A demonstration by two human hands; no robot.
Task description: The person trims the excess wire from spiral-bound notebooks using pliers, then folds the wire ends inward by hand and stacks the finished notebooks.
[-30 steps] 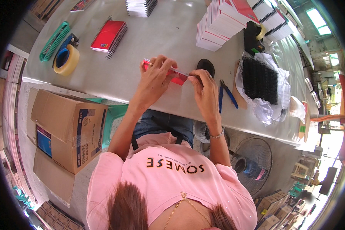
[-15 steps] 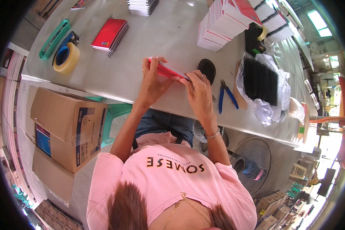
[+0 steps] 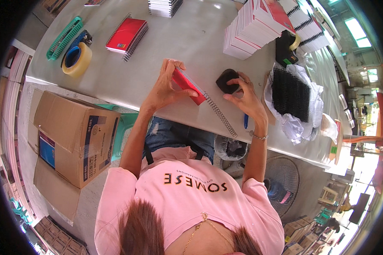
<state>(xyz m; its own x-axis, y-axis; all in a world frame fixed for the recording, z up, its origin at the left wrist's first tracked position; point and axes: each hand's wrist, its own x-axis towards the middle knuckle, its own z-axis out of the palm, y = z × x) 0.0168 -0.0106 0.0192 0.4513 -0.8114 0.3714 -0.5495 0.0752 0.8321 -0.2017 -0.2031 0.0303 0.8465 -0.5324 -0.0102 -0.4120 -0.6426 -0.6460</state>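
Note:
My left hand (image 3: 162,88) is closed on a small red notebook (image 3: 185,87), held tilted above the table with its bound edge up. A thin wire coil (image 3: 220,114) sticks out of the notebook's near right end and slants down toward the table's front edge. My right hand (image 3: 247,98) has its thumb and fingers on a rounded black pad (image 3: 227,81), whose material I cannot make out. Under that hand, a blue handle (image 3: 246,120) of the pliers shows; the rest is hidden.
Red spiral notebooks (image 3: 127,35) lie at the far left, near tape rolls (image 3: 81,63) and a green basket (image 3: 65,38). Notebook stacks (image 3: 251,32), a tape dispenser (image 3: 286,49) and black coils (image 3: 290,94) occupy the right side. A carton (image 3: 72,140) stands below left.
My right hand has left the notebook and moved right to the black pad, now covering most of the pliers. The coil's long free end has come into view. My left hand keeps the notebook.

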